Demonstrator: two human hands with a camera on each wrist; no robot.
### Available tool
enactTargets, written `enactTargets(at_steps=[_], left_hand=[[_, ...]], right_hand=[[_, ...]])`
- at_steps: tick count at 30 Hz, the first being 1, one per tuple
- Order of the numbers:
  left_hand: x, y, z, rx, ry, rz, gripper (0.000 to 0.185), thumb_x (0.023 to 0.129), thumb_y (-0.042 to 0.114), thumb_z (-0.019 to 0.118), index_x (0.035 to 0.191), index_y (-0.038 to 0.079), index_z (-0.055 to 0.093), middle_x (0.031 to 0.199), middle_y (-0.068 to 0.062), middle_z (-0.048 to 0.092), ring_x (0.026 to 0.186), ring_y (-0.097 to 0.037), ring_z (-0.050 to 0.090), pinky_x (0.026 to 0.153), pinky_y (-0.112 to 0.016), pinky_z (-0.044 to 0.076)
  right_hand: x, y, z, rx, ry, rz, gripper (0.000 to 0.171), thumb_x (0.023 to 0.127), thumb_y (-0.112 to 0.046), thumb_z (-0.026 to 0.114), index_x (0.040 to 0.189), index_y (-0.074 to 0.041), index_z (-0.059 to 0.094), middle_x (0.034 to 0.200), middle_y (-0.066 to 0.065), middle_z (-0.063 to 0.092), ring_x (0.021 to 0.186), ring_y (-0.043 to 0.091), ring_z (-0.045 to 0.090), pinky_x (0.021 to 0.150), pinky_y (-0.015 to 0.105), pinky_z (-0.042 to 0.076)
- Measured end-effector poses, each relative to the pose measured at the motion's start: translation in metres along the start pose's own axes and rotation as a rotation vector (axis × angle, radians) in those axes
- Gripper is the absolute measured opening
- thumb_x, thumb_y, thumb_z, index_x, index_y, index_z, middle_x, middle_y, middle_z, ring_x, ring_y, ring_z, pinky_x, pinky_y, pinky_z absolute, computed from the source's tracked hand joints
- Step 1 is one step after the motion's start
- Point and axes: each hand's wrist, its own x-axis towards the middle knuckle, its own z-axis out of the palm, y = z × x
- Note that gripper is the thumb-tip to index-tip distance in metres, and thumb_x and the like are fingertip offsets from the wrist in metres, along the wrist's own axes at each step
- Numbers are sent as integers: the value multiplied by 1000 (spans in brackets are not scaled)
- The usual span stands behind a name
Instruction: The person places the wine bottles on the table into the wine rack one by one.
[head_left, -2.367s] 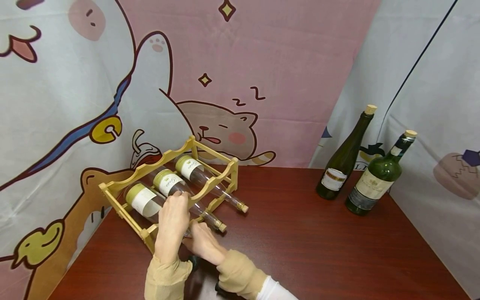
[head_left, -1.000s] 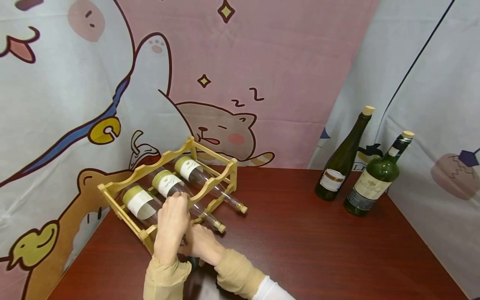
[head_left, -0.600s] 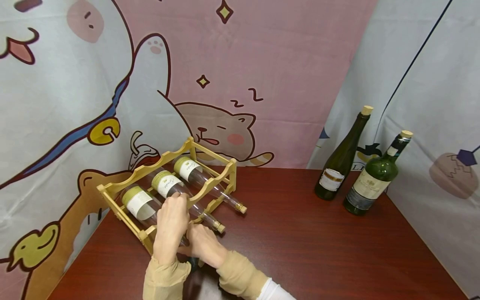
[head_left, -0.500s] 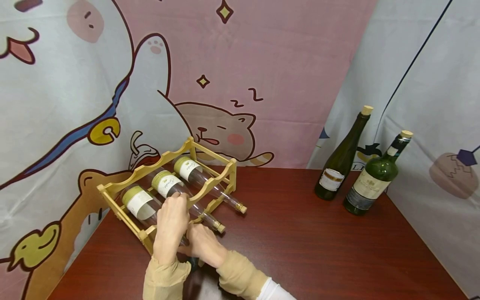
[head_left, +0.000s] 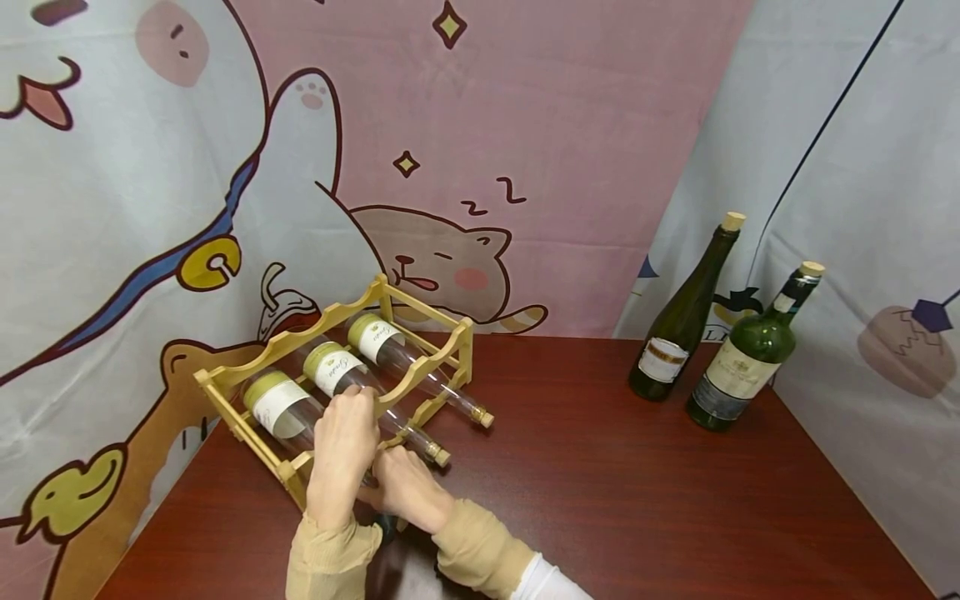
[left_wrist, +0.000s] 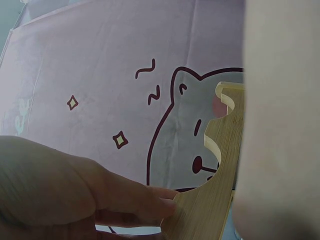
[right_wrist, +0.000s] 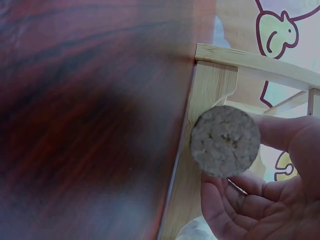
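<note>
A light wooden wine rack [head_left: 213, 382] stands on the left of the table. Three clear bottles with cream labels lie in it, corks toward the near right. My left hand [head_left: 347, 446] grips the rack's front scalloped rail; in the left wrist view its fingers meet the end of the rail [left_wrist: 200, 212]. My right hand [head_left: 411, 490] holds the neck of the leftmost wine bottle [head_left: 281, 407]. The right wrist view shows that bottle's cork [right_wrist: 226, 141] end-on, with the thumb and curled fingers around the neck behind it. My left forearm hides part of this bottle.
Two green corked bottles, one slim [head_left: 678, 321] and one broader [head_left: 750, 358], stand upright at the back right of the table. The reddish-brown table [head_left: 570, 467] meets a cartoon-printed cloth [head_left: 570, 167] behind the rack.
Since the first frame, my right hand has shifted slightly toward the near left, and the leftmost bottle has moved a little with it. My left hand has stayed on the rail.
</note>
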Motion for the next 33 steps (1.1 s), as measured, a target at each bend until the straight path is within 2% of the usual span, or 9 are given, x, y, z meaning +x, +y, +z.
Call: enactTargets(at_steps=[6,11,22,33], left_hand=[[0,0,0,1,3,3,11,72,-10,57,78,-4,62,76,-18,59,68,-43,61,50,-51,46],[0,0,0,10,10,9,8,72,-9,56,76,-4,61,76,-19,59,67,-43,61,50,-52,46],[0,0,1,12,13,5,9,74,-9,56,77,-4,62,77,-19,59,68,-44,61,51,-53,47],[0,0,0,5,20,10,7,75,-9,56,75,-4,61,75,-19,59,67,-43,61,49,-52,46]], right_hand=[[0,0,-2,23,-3,-6,51,79,-30,70,52,-18,28,52,-13,24,43,0,26,38,14,23],[1,1,-3,78,-35,31,52,80,-28,68,49,-19,28,48,-14,20,41,-1,24,36,15,23],[1,3,-2,131,-137,112,49,86,-30,62,51,-21,28,48,-14,23,41,-2,25,34,17,25],[2,4,-1,169,-193,122,44,86,-24,60,52,-21,32,49,-12,29,41,0,29,36,17,27]])
